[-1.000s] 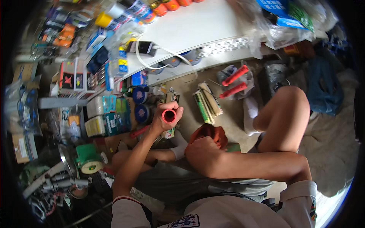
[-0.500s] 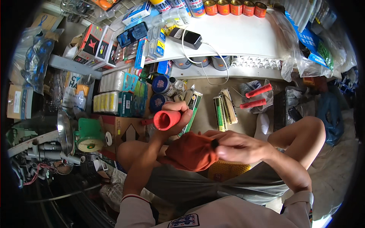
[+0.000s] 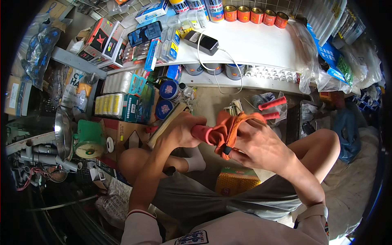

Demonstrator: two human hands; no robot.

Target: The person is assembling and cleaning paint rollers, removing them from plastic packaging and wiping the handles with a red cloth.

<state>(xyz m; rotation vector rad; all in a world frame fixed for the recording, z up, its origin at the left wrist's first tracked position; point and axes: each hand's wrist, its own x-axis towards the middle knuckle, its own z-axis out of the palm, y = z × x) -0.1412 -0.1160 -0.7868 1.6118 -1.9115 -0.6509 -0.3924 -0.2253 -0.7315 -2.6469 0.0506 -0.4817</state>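
The red handle [image 3: 201, 132] shows only in part — its left end is buried in the left hand [image 3: 179, 131] and its right end runs under the orange cloth [image 3: 228, 130], so what tool it belongs to cannot be made out. The cloth itself is bunched, and much of it sits behind the fingers of the right hand [image 3: 259, 145].

Counting what is plain: two hands, one handle, one cloth. At twelve o'clock, five small red tins [image 3: 255, 15] stand in a row on the white shelf [image 3: 261, 47]. At about one o'clock from the hands, two more red-handled tools [image 3: 272, 107] lie on the floor, partly wrapped in clear plastic. At ten o'clock, two blue round tins [image 3: 166, 98] sit one above the other.

The handle lies near the centre, above the person's knees, its long axis roughly level — three o'clock to nine o'clock, dipping slightly on the right.

The left hand is closed around the handle's left part; the right hand is clamped on the cloth, pressing it about the handle's other end. The hands sit close together, just beside each other.
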